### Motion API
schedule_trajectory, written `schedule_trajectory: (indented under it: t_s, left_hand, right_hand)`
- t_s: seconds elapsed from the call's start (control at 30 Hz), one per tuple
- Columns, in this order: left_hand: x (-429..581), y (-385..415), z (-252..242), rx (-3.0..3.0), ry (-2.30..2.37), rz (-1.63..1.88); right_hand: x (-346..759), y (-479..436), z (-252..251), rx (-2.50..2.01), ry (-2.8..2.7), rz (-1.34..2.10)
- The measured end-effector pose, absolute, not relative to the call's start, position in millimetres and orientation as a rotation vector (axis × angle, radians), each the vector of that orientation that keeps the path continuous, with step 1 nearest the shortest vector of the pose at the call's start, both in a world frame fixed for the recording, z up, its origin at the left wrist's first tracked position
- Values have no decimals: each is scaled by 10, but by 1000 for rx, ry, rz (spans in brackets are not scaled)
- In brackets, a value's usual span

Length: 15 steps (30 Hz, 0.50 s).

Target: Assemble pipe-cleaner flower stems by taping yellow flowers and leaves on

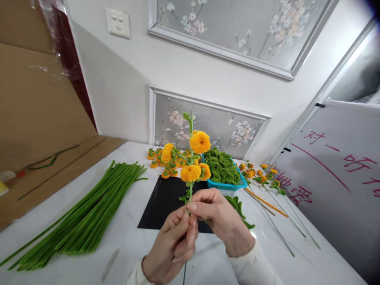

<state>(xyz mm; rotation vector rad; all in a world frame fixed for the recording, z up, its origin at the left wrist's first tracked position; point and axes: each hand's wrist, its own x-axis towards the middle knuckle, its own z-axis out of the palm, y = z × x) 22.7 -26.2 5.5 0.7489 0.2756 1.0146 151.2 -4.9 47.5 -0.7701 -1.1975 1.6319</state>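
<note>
Upright in front of me stands a flower stem made of green pipe cleaner, bearing several fuzzy orange blossoms and a curled green tip at the top. My left hand is closed around the lower stem, and its thin end shows below the hand. Just above, my right hand pinches the same stem between thumb and forefinger. Behind the hands lies a black mat with small green leaf pieces on it. A few larger green leaves lie beside my right hand.
A bundle of green pipe cleaners covers the table's left. At the back are loose orange flower heads and a blue basket heaped with green leaves. Finished flower stems and an orange stick lie right. Cardboard stands left.
</note>
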Motion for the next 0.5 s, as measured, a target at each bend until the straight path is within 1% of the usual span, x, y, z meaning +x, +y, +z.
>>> schedule_trajectory:
  t_s: [0.1, 0.27, 0.4, 0.5]
  left_hand:
    - [160, -183, 59, 1045, 447, 1019]
    - [46, 6, 151, 985, 616, 1140]
    - [105, 178, 217, 995, 787, 1110]
    - [159, 298, 200, 904, 786, 1086]
  right_hand:
    - [1499, -84, 497, -875, -1224, 1484]
    - [1474, -3, 368, -1045, -1285, 1201]
    - [1421, 93, 224, -1069, -1280, 1128]
    - [1405, 141, 152, -1057, -1214, 1188]
